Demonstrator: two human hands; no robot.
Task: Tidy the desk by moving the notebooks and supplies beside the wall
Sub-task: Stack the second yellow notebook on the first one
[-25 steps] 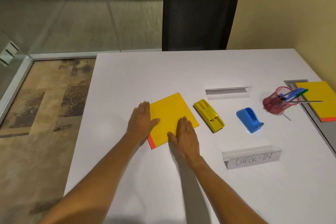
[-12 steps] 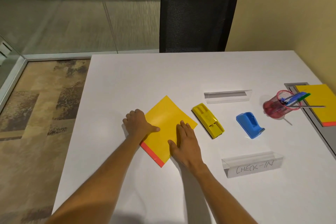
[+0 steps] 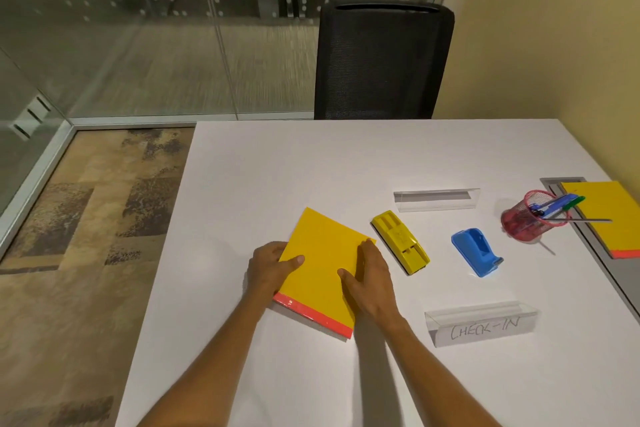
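Observation:
A yellow notebook (image 3: 320, 262) with a red spine strip lies on the white desk (image 3: 311, 163), turned at an angle. My left hand (image 3: 270, 269) grips its left edge, thumb on the cover and fingers curled under. My right hand (image 3: 370, 279) lies flat on its right side. To the right lie a yellow stapler (image 3: 400, 242) and a blue tape dispenser (image 3: 476, 251). A red mesh pen cup (image 3: 530, 217) with pens stands further right. A second yellow notebook (image 3: 609, 215) rests by the wall.
Two clear acrylic sign holders stand on the desk: a blank sign holder (image 3: 436, 198) at the back and a "CHECK-IN" sign holder (image 3: 481, 324) at the front. A grey cable tray (image 3: 620, 274) runs along the wall side. A black chair (image 3: 381, 61) stands behind the desk.
The notebook has rotated so its red spine now faces me. My left hand went from flat beside it to gripping its left edge; my right hand stayed on the cover.

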